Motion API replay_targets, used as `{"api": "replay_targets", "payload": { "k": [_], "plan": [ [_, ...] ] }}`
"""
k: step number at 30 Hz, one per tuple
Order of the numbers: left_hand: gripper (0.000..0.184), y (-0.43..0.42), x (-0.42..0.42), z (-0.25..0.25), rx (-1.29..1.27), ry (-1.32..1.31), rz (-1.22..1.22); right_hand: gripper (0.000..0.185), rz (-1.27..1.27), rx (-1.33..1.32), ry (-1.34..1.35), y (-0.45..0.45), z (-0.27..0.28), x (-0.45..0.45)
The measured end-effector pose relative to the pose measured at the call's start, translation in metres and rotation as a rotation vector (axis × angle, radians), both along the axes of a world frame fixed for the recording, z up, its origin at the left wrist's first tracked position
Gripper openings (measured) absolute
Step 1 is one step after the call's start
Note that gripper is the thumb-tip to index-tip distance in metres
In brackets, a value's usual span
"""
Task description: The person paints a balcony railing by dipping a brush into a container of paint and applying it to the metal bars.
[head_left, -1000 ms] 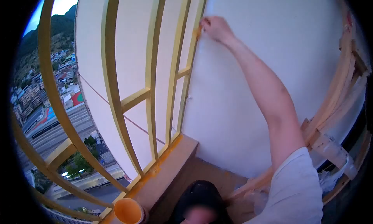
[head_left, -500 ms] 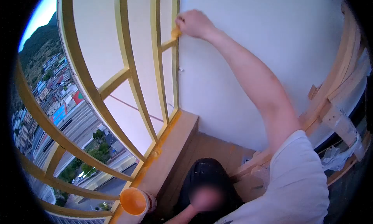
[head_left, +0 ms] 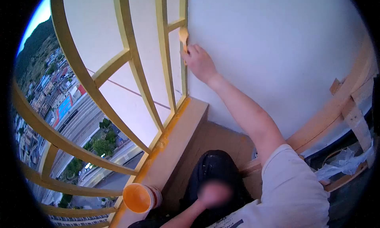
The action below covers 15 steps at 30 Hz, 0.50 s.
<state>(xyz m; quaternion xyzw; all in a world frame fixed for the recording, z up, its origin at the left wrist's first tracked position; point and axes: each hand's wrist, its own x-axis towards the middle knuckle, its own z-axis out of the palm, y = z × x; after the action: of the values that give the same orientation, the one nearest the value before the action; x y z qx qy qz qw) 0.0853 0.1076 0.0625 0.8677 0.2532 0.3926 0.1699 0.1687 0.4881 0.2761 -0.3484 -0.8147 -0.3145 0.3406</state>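
Note:
My right hand [head_left: 201, 63] is closed around the handle of a paintbrush [head_left: 183, 35]. The brush head points up and lies against the last upright of the yellow railing [head_left: 130, 34], beside the white wall and just below a short crossbar. My left hand [head_left: 215, 194] rests on my dark-trousered knee; it is smeared by blur, so its fingers cannot be made out. A bucket of orange-yellow paint [head_left: 138, 198] stands on the ledge [head_left: 180, 127] at the foot of the railing.
Wet-looking orange paint streaks mark the ledge along the bars. Beyond the railing, far below, lie a road [head_left: 81, 119], trees and buildings. Wooden boards [head_left: 328, 113] and crumpled clear plastic [head_left: 344, 162] are at the right, by the white wall [head_left: 269, 50].
My right hand has moved from above the short crossbar to below it. The brush head pointed down from the hand before and now points up. My left hand stays on the knee.

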Motion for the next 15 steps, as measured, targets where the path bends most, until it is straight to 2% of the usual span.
{"api": "replay_targets", "payload": {
  "k": [1,2,4,6,7,9,10,11,12,13,15],
  "plan": [
    [0.023,-0.003,0.001,-0.019,-0.012,0.001,0.004,0.021,0.004,-0.012,0.001,-0.006,-0.025,-0.003],
    [0.023,-0.007,0.005,-0.045,-0.072,-0.093,-0.031,0.018,-0.017,-0.133,-0.061,-0.011,-0.060,-0.004],
    [0.023,-0.005,0.007,-0.062,-0.137,-0.188,-0.064,0.016,-0.035,-0.258,-0.125,-0.021,-0.102,-0.007],
    [0.025,-0.004,0.006,-0.059,-0.157,-0.176,-0.093,0.019,-0.087,-0.762,0.077,-0.038,-0.131,-0.009],
    [0.025,-0.005,0.005,-0.050,-0.171,-0.174,-0.096,0.019,-0.076,-0.780,0.068,-0.046,-0.133,-0.009],
    [0.027,-0.001,0.001,-0.005,-0.017,0.005,0.036,0.026,0.167,-0.617,0.877,-0.070,-0.109,-0.003],
    [0.027,-0.002,0.001,-0.005,-0.018,0.006,0.031,0.028,0.282,-0.649,0.997,-0.108,-0.076,-0.002],
    [0.027,-0.001,-0.001,-0.005,-0.041,0.009,0.088,0.029,0.418,-0.732,1.101,-0.133,-0.061,-0.004],
    [0.026,-0.003,0.000,-0.005,-0.029,-0.012,0.033,0.031,0.559,-0.843,1.204,-0.158,-0.050,-0.009],
    [0.025,-0.008,0.000,-0.011,-0.018,-0.035,-0.008,0.033,0.644,-0.968,1.113,-0.192,-0.028,-0.017],
    [0.026,-0.013,0.012,-0.046,0.020,-0.168,-0.009,0.031,0.834,-1.165,1.032,-0.231,-0.023,-0.046]
  ]
}}
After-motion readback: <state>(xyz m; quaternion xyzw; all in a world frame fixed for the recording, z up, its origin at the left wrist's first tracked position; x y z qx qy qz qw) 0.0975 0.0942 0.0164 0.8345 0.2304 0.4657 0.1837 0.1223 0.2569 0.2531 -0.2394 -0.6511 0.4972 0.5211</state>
